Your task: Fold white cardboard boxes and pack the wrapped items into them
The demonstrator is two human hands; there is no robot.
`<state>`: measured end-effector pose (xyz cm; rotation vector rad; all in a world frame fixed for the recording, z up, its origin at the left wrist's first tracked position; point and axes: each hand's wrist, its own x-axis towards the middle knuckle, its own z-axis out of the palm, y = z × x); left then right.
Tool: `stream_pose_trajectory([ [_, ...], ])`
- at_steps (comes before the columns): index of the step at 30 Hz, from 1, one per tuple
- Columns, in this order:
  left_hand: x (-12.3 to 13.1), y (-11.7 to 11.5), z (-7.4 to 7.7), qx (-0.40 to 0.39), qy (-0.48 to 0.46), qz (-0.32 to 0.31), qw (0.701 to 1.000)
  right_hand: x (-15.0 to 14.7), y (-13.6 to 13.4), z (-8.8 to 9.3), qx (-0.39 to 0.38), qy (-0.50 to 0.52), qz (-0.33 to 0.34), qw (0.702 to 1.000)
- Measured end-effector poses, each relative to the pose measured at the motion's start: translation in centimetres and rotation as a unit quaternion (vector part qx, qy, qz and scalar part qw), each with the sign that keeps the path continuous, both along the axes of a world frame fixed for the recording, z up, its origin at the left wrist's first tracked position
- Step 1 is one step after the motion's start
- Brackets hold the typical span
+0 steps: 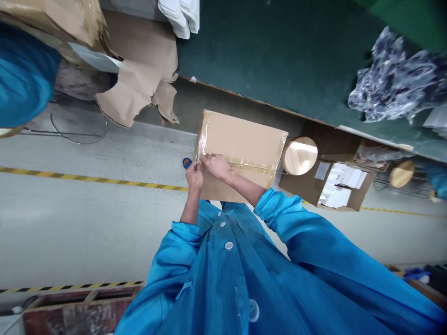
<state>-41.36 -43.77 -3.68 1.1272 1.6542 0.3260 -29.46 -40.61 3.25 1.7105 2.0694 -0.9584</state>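
Note:
A closed cardboard box [244, 139] stands on the floor in front of me, with clear tape running along its top seam. My left hand [194, 176] is closed at the box's left edge and grips a tape roll with a blue core [186, 163] that peeks out beside it. My right hand [216, 165] lies on the box top just right of the left hand, fingers pressed on the tape strip. Blue coat sleeves cover both my arms.
A dark green table [279, 56] runs behind the box. Round wooden stools [299, 156] and an open carton with papers [344, 186] stand to the right. Torn brown paper [139, 88] lies at left. A wooden pallet [80, 309] sits at bottom left.

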Motion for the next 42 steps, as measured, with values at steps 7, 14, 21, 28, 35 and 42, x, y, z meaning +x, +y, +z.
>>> stream_pose_trajectory([
  [7, -0.9, -0.4, 1.2, 0.012, 0.0, -0.025, 1.0, 5.2, -2.4, 0.7, -0.069, -0.062, 0.011, 0.996],
  [14, -1.2, 1.5, 5.0, 0.006, 0.006, -0.201, 0.98, 18.5, -11.0, 3.5, -0.136, -0.189, -0.074, 0.97],
  [21, 0.7, 5.9, 8.0, -0.049, 0.148, -0.463, 0.873, 25.0, -16.1, 3.7, -0.129, -0.198, -0.241, 0.941],
  [28, 10.9, 5.1, 6.1, -0.036, 0.281, -0.528, 0.801, 24.9, -17.0, 0.9, -0.063, -0.116, -0.454, 0.881],
  [35, 9.6, 1.5, 8.6, 0.001, 0.331, -0.513, 0.791, 22.8, -16.8, -1.6, -0.006, 0.025, -0.563, 0.826],
  [42, 9.9, 1.1, 10.9, 0.006, 0.325, -0.49, 0.809, 22.9, -19.1, -1.5, -0.02, 0.12, -0.611, 0.782],
])
